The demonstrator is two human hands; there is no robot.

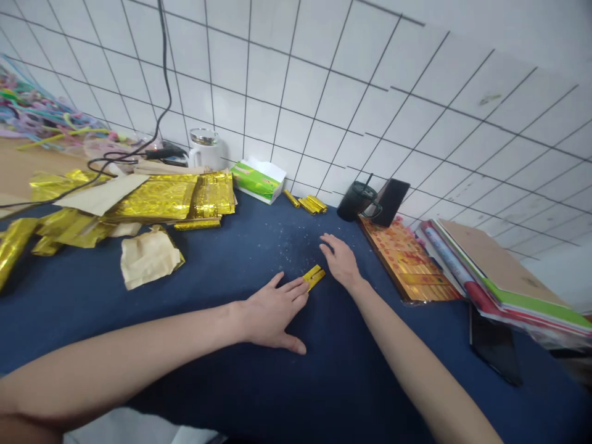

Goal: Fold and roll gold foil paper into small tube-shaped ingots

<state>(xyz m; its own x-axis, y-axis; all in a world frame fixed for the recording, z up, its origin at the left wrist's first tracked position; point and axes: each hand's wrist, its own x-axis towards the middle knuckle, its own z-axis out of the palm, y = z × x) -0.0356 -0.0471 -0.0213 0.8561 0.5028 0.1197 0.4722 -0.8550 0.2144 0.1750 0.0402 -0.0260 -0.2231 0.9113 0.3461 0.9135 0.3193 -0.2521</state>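
Note:
A small folded gold foil piece (314,277) lies on the dark blue cloth (222,277) between my hands. My left hand (272,311) lies flat, fingers stretched out, with its fingertips touching the piece's left end. My right hand (341,259) rests palm down just right of the piece, fingers extended and together, holding nothing. Several finished gold folded pieces (308,203) lie farther back near the wall.
A heap of gold foil sheets (157,197) and crumpled brown paper (148,256) fills the left. A green tissue box (256,180), white mug (206,148), black cup (355,200) and propped phone (392,201) stand by the tiled wall. Stacked paper packs (467,265) lie right.

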